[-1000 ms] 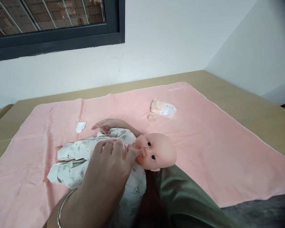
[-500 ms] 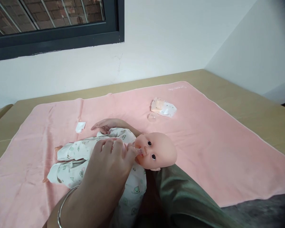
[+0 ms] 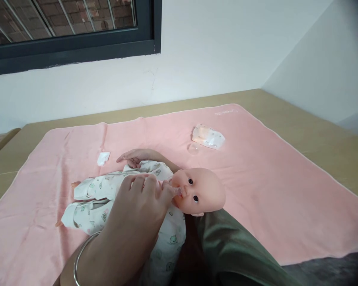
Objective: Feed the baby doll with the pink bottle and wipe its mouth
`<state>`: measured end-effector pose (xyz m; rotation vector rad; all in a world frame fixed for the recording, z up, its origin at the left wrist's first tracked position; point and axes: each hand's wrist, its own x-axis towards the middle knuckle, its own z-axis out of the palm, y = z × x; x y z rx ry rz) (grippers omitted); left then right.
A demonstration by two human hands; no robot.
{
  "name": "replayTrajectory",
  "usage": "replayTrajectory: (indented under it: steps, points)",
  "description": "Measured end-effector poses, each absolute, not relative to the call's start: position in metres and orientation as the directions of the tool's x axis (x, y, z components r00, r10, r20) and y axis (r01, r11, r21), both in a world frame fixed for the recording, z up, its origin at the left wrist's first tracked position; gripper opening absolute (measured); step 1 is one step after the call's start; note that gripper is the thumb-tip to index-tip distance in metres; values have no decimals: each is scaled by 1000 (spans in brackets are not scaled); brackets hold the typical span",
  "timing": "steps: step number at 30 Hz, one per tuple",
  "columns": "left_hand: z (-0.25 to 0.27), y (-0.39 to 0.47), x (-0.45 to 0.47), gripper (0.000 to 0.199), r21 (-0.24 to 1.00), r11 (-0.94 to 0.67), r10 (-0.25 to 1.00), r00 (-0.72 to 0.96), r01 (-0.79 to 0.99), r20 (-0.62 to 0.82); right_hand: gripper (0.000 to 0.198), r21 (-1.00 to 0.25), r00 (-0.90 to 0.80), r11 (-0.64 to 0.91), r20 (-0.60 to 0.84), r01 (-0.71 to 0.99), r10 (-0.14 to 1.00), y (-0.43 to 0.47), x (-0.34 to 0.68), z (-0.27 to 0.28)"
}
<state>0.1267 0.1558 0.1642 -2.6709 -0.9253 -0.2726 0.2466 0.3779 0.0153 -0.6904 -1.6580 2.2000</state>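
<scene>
A bald baby doll (image 3: 207, 190) in white printed clothes lies on its back across my lap, head to the right. My left hand (image 3: 140, 210), with a silver bangle at the wrist, is wrapped round a baby bottle, whose clear teat (image 3: 177, 192) is at the doll's mouth. Its fingers hide nearly all of the bottle's body. My right arm passes behind the doll's head and neck. Beyond the doll's torso, my right hand (image 3: 134, 157) shows with fingers stretched to the left, none closed round anything visible.
A pink blanket (image 3: 271, 190) covers much of the wooden surface (image 3: 286, 107). On it lie a small white packet (image 3: 103, 158), a clear dome-shaped cap (image 3: 193, 149) and a printed plastic wrapper (image 3: 209, 137). Behind are a white wall and a dark window frame (image 3: 107, 47).
The whole view has shifted slightly, so things appear a little further right. Both hands, the bottle and the doll keep their places relative to each other.
</scene>
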Motion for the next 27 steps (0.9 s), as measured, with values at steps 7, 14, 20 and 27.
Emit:
replayTrajectory:
  steps: [7,14,20,27]
  points:
    - [164,156,124,41,-205,-750,570,772,629,282,46,-957,-842,-277,-217,84,493,379,245,19]
    - [163,157,125,35,-249,-744,544,779,620,312,46,-972,-838,-218,-193,91,510,375,247,23]
    - [164,155,122,33,-255,-743,543,781,618,309,42,-974,-844,-211,-177,77,506,380,246,17]
    - [165,158,119,34,-231,-749,549,777,621,308,46,-982,-861,-167,-156,84,484,391,246,0]
